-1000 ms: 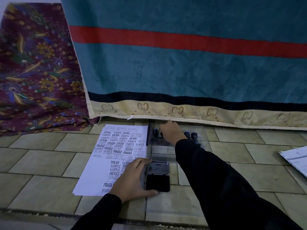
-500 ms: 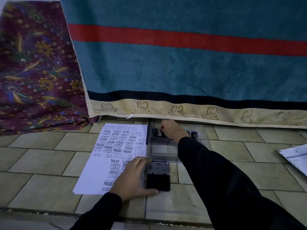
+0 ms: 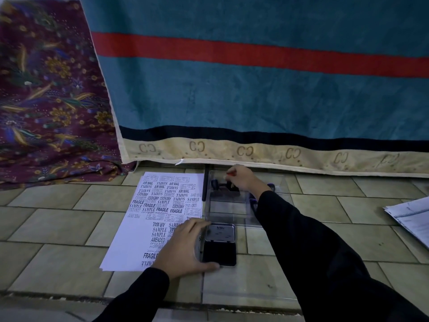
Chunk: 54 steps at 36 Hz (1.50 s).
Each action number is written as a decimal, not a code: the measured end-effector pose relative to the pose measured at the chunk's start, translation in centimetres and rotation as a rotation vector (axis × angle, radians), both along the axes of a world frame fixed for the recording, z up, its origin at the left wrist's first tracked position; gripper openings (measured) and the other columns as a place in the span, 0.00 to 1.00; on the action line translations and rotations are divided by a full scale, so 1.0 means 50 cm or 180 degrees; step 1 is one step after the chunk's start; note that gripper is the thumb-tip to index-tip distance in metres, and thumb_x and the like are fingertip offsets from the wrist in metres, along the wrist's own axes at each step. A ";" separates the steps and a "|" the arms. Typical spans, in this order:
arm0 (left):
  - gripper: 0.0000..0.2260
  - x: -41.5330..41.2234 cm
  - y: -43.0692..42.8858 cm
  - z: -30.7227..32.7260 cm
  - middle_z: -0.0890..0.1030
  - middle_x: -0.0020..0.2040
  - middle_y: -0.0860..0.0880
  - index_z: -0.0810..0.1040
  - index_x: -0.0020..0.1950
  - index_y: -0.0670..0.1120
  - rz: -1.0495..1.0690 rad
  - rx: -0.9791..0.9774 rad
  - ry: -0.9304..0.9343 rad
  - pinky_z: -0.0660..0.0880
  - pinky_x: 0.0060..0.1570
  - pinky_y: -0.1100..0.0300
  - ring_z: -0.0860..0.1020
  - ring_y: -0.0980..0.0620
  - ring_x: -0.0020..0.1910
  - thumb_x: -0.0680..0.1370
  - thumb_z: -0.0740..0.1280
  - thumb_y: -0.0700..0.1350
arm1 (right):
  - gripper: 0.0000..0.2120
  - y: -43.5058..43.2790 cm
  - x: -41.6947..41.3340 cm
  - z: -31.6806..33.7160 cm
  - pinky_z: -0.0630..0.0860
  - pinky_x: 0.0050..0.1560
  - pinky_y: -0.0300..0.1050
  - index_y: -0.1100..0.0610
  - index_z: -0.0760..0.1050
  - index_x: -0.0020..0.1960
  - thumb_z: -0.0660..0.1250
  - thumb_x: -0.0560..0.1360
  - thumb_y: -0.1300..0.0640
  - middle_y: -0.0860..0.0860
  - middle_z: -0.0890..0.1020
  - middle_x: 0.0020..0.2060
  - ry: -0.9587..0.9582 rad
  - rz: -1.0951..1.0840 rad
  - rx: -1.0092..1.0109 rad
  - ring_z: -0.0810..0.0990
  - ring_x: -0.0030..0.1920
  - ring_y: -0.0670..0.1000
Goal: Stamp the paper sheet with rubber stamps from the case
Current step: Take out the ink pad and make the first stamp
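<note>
Two hands work here. Your right hand (image 3: 241, 180) pinches a black rubber stamp (image 3: 232, 187) inside the clear plastic case (image 3: 228, 210). Your left hand (image 3: 185, 246) lies flat, fingers spread, on the white stamped paper sheet (image 3: 144, 219).

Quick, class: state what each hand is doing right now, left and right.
Left hand: open, lying flat across the paper sheet and the ink pad's edge.
Right hand: closed on a rubber stamp in the clear case.

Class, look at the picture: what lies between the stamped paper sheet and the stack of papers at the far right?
In the head view, the clear stamp case, the open ink pad and bare floor tiles.
</note>
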<state>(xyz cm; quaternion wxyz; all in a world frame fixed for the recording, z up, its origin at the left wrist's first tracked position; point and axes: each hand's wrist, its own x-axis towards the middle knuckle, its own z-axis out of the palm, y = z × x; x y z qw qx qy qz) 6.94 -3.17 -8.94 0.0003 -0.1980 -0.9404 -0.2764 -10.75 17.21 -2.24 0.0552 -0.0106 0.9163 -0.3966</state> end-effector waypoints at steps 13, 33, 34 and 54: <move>0.47 0.000 -0.001 -0.003 0.62 0.66 0.64 0.58 0.73 0.62 -0.0035 0.0041 0.0021 0.64 0.68 0.58 0.62 0.61 0.66 0.59 0.66 0.79 | 0.09 0.012 0.063 0.036 0.73 0.42 0.37 0.58 0.72 0.46 0.72 0.72 0.60 0.55 0.77 0.40 0.0397 -0.0595 -0.1464 0.77 0.40 0.48; 0.46 -0.002 -0.001 -0.005 0.64 0.64 0.61 0.67 0.70 0.53 -0.0135 0.0071 0.0168 0.65 0.67 0.61 0.64 0.62 0.64 0.61 0.66 0.78 | 0.15 0.013 0.377 0.014 0.72 0.43 0.21 0.53 0.78 0.56 0.73 0.71 0.55 0.46 0.80 0.47 0.0712 0.0724 -0.0063 0.76 0.39 0.35; 0.46 -0.002 -0.001 -0.005 0.64 0.64 0.61 0.67 0.70 0.53 -0.0130 0.0077 0.0170 0.65 0.67 0.61 0.64 0.62 0.64 0.61 0.66 0.78 | 0.14 0.013 0.380 0.012 0.71 0.43 0.20 0.53 0.78 0.56 0.73 0.71 0.55 0.46 0.79 0.47 0.0777 0.0753 -0.0030 0.75 0.39 0.35; 0.44 -0.006 -0.001 -0.006 0.65 0.62 0.61 0.67 0.68 0.54 -0.0151 0.0119 0.0231 0.66 0.66 0.60 0.65 0.61 0.63 0.60 0.67 0.77 | 0.15 -0.006 0.395 -0.003 0.74 0.45 0.31 0.54 0.78 0.56 0.73 0.70 0.54 0.50 0.79 0.50 0.1105 0.1121 0.0256 0.77 0.44 0.45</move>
